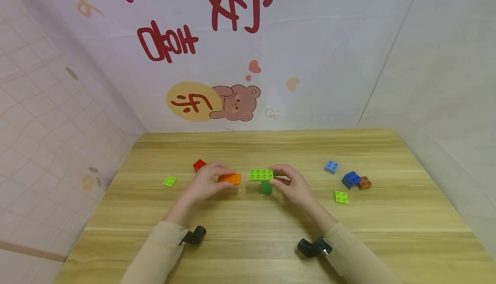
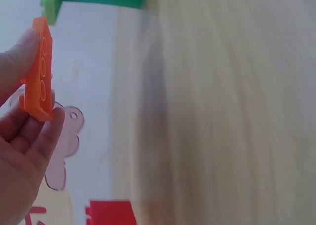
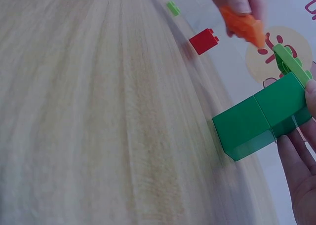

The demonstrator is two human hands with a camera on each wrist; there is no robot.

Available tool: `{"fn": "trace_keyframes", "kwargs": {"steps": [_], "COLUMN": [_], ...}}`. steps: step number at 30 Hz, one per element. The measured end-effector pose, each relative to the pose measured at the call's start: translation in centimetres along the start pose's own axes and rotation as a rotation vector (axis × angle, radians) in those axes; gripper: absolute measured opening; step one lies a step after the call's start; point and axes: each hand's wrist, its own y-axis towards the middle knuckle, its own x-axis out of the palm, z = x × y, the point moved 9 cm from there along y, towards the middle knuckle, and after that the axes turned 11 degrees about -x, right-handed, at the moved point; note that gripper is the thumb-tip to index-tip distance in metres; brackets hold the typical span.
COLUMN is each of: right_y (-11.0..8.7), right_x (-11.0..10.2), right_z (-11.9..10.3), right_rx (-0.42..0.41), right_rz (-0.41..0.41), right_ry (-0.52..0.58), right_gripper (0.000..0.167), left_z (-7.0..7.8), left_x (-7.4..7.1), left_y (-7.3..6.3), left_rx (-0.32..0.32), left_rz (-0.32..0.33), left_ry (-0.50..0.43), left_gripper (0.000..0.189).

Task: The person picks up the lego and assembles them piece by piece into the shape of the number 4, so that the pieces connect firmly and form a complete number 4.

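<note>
Thumb and fingers of my left hand [image 1: 205, 185] pinch a flat orange toy brick [image 1: 233, 179], its studs facing up in the head view. In the left wrist view the orange brick [image 2: 38, 72] shows its edge and round hollows. My right hand [image 1: 293, 185] grips a stack just to the right. Topping that stack is a flat light green brick [image 1: 260, 174], jutting out leftward past the dark green bricks [image 1: 266, 187] under it. Two dark green blocks [image 3: 261, 117], one on the other, show in the right wrist view. A small gap separates the orange brick from the light green one.
Left on the wooden table [image 1: 248, 249] lie a red brick [image 1: 199, 165], behind my left hand, and a small light green brick [image 1: 169, 181]. Rightward are a light blue brick [image 1: 331, 166], a dark blue one [image 1: 351, 179], a brown one [image 1: 365, 183] and another light green brick [image 1: 341, 197].
</note>
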Motion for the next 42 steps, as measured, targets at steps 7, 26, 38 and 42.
{"fn": "trace_keyframes", "kwargs": {"steps": [7,26,38,42], "right_y": [0.0,0.0,0.0,0.0], "right_x": [0.1,0.0,0.1,0.0], "right_z": [0.0,-0.2,-0.1,-0.2], "right_rx": [0.001,-0.016,-0.016,-0.014], "right_rz": [0.003,-0.002,-0.001,0.001], "right_ry": [0.004,0.003,0.003,0.006], "right_gripper": [0.035,0.034,0.034,0.034], "left_z": [2.0,5.9,5.7,5.5], "left_x": [0.0,1.6,2.2,2.3], "left_y": [0.7,2.1,2.5,2.5], "left_rx": [-0.003,0.12,0.072,0.046], "left_rz": [0.022,0.076,0.071,0.077], "left_ry": [-0.055,0.019,0.011,0.003], "left_gripper": [0.034,0.032,0.031,0.032]}}
